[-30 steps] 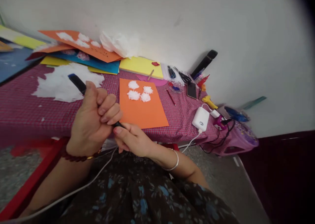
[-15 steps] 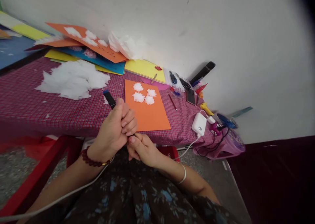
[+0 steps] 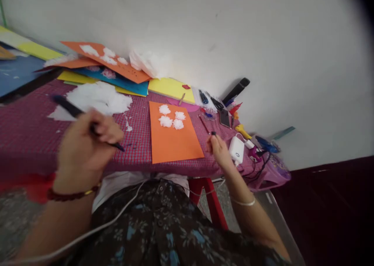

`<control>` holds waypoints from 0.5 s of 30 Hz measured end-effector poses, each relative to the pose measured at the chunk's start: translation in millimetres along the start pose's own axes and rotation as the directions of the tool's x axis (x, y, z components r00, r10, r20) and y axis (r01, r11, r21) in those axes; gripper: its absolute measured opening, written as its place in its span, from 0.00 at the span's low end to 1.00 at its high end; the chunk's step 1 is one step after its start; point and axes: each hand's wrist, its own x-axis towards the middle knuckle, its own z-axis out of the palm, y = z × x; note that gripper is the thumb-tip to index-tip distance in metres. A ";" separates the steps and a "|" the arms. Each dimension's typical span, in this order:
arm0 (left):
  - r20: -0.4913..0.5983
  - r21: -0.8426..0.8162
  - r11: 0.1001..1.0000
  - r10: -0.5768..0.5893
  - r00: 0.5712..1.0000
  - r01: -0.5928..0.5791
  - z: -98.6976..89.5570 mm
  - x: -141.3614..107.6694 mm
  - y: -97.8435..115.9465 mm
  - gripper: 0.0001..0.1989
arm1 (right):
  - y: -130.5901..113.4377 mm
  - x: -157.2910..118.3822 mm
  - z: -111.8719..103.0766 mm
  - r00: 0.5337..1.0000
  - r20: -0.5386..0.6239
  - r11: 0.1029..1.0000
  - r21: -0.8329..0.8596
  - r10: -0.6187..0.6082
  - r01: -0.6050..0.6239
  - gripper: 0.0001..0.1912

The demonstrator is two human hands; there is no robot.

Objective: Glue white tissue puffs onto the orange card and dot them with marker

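Observation:
My left hand [image 3: 84,149], blurred by motion, is closed round a dark marker pen [image 3: 67,107]. The pen's tip points right, over the front of the tablecloth. My right hand [image 3: 220,151] pinches a small black pen cap [image 3: 213,133] above the table's right part. Between both hands lies an orange sheet of paper [image 3: 175,145] with several fluffy white tufts [image 3: 166,121] near its top. A spread of white cotton-like material [image 3: 101,96] lies behind my left hand.
Coloured sheets with white tufts [image 3: 113,63] are stacked by the wall. Yellow paper [image 3: 172,88], a red pencil [image 3: 203,124], a phone [image 3: 224,118] and a white power bank [image 3: 236,149] with a cable lie to the right. The checked tablecloth [image 3: 137,122] covers the table.
My hands were together at the sheet's lower left and have moved apart. The cap has come off the marker; the left hand went left with the pen, the right hand right with the cap.

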 end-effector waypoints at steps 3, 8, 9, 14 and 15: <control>-0.168 -0.105 0.981 -0.179 0.970 0.163 9.0 4.5 -33.1 0.12 | 17.0 70.0 -37.7 0.989 -0.135 0.989 -0.122 0.063 -0.080 0.15; -0.167 0.009 0.980 -0.196 0.966 0.200 10.7 8.1 -65.9 0.09 | 28.2 107.8 -56.1 0.984 -0.121 0.964 -0.215 0.134 -0.158 0.16; -0.127 0.051 0.978 -0.195 0.972 0.203 8.8 8.0 -67.7 0.08 | 26.8 106.2 -52.3 0.987 -0.093 0.966 -0.209 0.134 -0.151 0.16; 0.050 0.416 0.896 -0.195 0.979 0.157 5.0 8.5 -78.4 0.16 | -5.8 67.2 1.6 0.996 0.082 0.997 -0.077 0.030 -0.024 0.08; 0.106 0.529 0.844 -0.174 0.979 0.093 6.3 8.8 -83.1 0.19 | -16.3 54.5 17.2 0.989 0.150 0.999 -0.036 0.003 0.003 0.10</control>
